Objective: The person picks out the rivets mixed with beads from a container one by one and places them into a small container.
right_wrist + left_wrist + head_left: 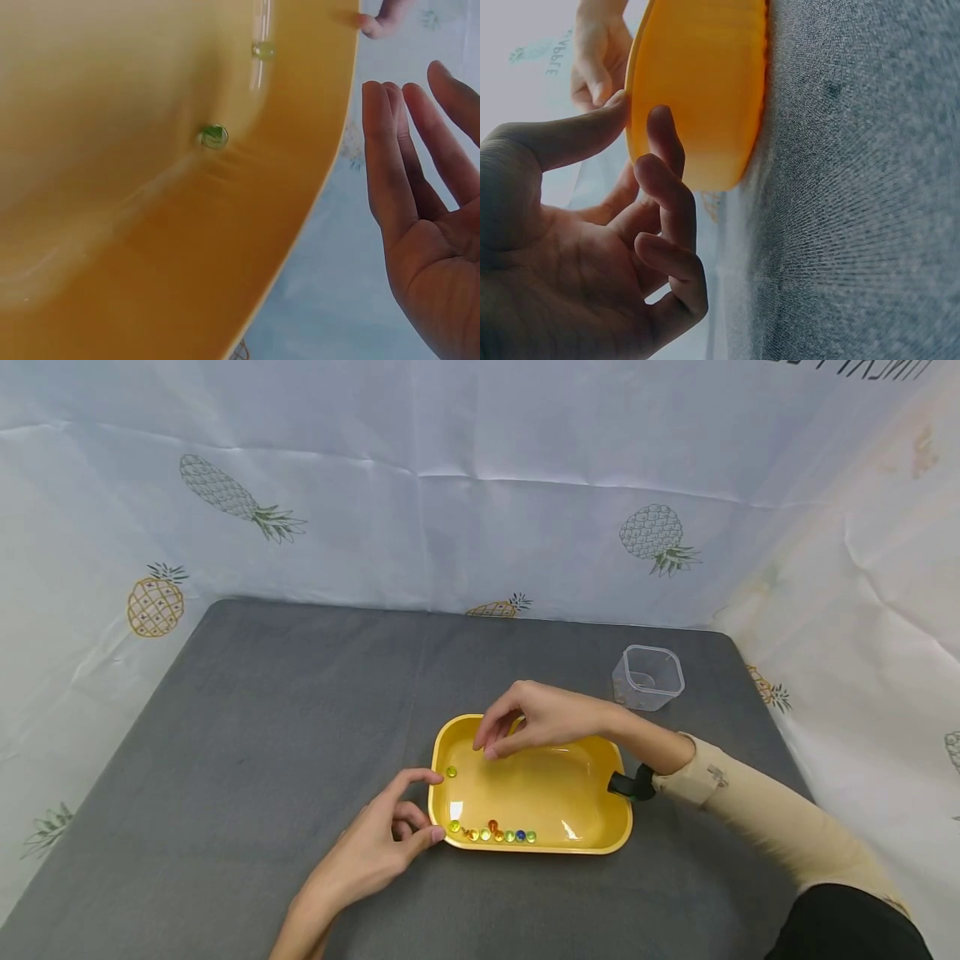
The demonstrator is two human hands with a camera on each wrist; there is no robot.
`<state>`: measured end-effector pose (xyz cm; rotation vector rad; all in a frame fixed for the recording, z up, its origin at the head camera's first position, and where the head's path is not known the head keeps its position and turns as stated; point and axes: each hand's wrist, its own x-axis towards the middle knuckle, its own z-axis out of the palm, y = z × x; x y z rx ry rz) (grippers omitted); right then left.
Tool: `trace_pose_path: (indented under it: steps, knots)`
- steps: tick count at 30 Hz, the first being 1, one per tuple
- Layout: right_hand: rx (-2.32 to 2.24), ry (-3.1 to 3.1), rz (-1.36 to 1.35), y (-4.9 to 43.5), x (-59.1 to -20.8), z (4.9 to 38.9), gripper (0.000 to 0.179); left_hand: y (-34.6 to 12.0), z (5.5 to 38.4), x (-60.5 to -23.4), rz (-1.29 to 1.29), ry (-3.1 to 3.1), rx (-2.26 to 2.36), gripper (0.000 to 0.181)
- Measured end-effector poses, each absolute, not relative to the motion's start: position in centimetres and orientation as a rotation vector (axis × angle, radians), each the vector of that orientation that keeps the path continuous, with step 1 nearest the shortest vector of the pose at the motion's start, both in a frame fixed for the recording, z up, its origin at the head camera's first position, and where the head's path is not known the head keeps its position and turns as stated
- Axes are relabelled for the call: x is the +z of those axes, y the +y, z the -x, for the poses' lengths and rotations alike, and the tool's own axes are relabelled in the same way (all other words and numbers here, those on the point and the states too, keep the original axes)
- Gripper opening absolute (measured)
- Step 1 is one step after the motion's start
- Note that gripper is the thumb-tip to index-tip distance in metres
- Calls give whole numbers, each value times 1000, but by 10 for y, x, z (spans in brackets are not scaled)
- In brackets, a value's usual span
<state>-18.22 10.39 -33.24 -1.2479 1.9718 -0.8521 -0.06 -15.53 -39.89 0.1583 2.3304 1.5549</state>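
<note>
On the grey table lies a yellow tray (555, 793) with glass marbles (521, 836) in several colours along its near edge. One yellow-green marble (452, 772) sits apart by the left wall. My left hand (375, 842) holds the tray's left rim, thumb and index finger spread along it; the left wrist view shows other fingers curled beside the outer wall. Over the tray's far left part hovers my right hand (536, 718), fingers loosely bent. In the right wrist view its thumb and fingers stand apart with nothing between them, and a green marble (214, 136) shows inside the tray.
A clear plastic container (648, 678) stands on the table (300, 718) behind and right of the tray. White cloth (450, 527) printed with pineapples hangs at the back and sides. A black strap (632, 783) at my right wrist overlaps the tray's right rim in the head view.
</note>
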Motion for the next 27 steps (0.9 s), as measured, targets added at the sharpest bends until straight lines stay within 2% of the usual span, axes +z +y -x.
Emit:
trace_pose_path:
  steps: [13, 27]
  knots:
    - [-746, 1834, 1295, 78, -344, 173, 23, -156, -1, -399, -171, 2341, 1553, 57]
    - [-597, 1690, 1197, 57, -368, 155, 15, -156, -1, -399, -175, 2346, 1552, 57]
